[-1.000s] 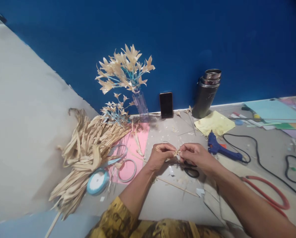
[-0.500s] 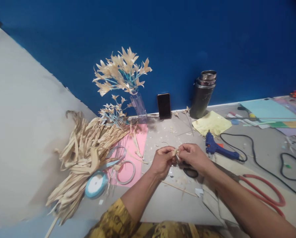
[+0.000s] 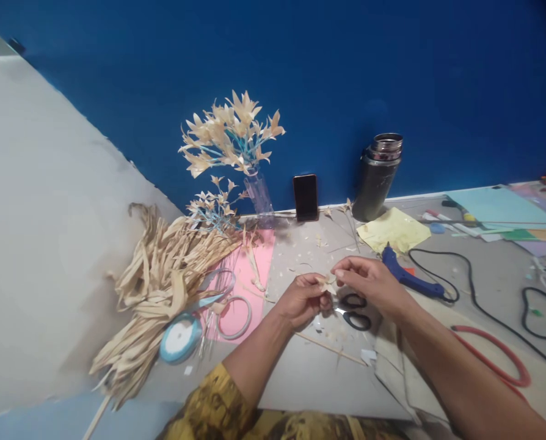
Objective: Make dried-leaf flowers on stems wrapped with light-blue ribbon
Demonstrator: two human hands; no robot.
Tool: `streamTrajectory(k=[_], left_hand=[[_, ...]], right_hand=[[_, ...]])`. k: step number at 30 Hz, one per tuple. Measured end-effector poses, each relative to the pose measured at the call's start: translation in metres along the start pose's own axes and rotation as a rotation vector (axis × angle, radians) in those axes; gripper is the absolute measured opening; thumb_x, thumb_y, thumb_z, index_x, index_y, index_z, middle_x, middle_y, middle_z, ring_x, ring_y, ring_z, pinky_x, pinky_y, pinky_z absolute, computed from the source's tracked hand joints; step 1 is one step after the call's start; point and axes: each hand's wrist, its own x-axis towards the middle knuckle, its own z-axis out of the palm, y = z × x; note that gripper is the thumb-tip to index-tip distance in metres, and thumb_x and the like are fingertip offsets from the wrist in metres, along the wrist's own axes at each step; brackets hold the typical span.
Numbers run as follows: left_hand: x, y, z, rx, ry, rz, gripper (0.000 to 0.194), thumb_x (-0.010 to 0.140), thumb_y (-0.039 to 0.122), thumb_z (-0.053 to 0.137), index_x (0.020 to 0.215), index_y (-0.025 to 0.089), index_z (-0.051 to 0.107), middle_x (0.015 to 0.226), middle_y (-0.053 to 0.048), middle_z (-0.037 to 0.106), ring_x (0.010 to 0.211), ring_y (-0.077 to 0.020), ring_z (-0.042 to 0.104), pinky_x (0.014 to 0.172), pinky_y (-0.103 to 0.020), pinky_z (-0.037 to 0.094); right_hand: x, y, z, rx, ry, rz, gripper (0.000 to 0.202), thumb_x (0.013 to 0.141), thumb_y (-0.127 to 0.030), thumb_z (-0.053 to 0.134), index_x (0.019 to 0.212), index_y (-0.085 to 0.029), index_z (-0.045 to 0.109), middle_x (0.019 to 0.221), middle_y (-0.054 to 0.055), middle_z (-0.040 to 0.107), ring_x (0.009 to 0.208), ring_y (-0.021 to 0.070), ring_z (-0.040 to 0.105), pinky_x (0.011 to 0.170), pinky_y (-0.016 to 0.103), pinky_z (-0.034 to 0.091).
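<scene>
A small cream flower of dried corn husk [image 3: 328, 285] is pinched between the thumb and fingers of my left hand [image 3: 303, 300]. From the right, my right hand [image 3: 364, 282] meets it, thumb and forefinger closed at a petal's edge; the contact itself is small and hard to make out. Just below my hands lie black-handled scissors [image 3: 358, 320], partly covered by my right hand. Large red-handled shears [image 3: 497, 348] lie partly under my right forearm. A blue glue gun [image 3: 410, 278] rests right of my right hand.
A husk bundle [image 3: 163, 281], a blue ribbon spool [image 3: 180, 338] and pink paper [image 3: 259, 269] lie on the left. Behind stand husk flowers [image 3: 236, 131] in a clear bottle [image 3: 259, 195], a phone [image 3: 305, 197] and a dark flask [image 3: 377, 180]. The glue gun's cord [image 3: 474, 293] winds across the right.
My hands have drawn slightly apart, so the flower's petals show spread between them. My right hand has shifted right and up, uncovering more of the black-handled scissors.
</scene>
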Motion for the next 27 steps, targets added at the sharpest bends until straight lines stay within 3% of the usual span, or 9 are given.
streamTrajectory(k=[11, 17, 22, 27], left_hand=[[-0.0034, 0.0026, -0.0039, 0.127, -0.087, -0.1, 0.034, 0.055, 0.03, 0.093, 0.068, 0.008, 0.069, 0.062, -0.004, 0.065, 0.048, -0.0082, 0.057, 0.052, -0.021, 0.043], [-0.0028, 0.0012, -0.0075, 0.121, -0.1, -0.136, 0.032, 0.056, 0.028, 0.092, 0.07, 0.009, 0.07, 0.06, -0.004, 0.065, 0.048, -0.0095, 0.059, 0.051, -0.021, 0.045], [-0.0027, -0.0001, -0.0092, 0.195, -0.11, -0.136, 0.037, 0.05, 0.032, 0.094, 0.069, 0.009, 0.072, 0.055, -0.003, 0.063, 0.047, -0.01, 0.058, 0.051, -0.022, 0.045], [-0.0019, -0.0031, -0.0069, 0.218, -0.093, -0.052, 0.035, 0.046, 0.03, 0.096, 0.062, 0.011, 0.072, 0.057, -0.002, 0.064, 0.05, -0.0095, 0.056, 0.053, -0.023, 0.043]], right_hand=[[-0.0004, 0.0031, -0.0001, -0.148, -0.131, 0.042, 0.021, 0.075, -0.036, 0.065, 0.069, -0.016, 0.066, 0.058, -0.002, 0.056, 0.055, 0.0115, 0.046, 0.052, 0.023, 0.034], [-0.0033, -0.001, 0.0006, -0.164, -0.202, 0.032, 0.015, 0.074, -0.03, 0.066, 0.079, -0.017, 0.07, 0.061, -0.004, 0.057, 0.056, 0.0103, 0.045, 0.053, 0.022, 0.032], [-0.004, -0.0001, 0.0025, -0.113, -0.25, 0.06, 0.013, 0.072, -0.029, 0.067, 0.07, -0.016, 0.068, 0.06, -0.003, 0.056, 0.056, 0.0099, 0.044, 0.052, 0.022, 0.03], [-0.0027, 0.0009, 0.0064, 0.067, -0.244, 0.137, 0.013, 0.066, -0.028, 0.068, 0.063, -0.016, 0.065, 0.055, -0.003, 0.055, 0.052, 0.0091, 0.041, 0.05, 0.022, 0.029]])
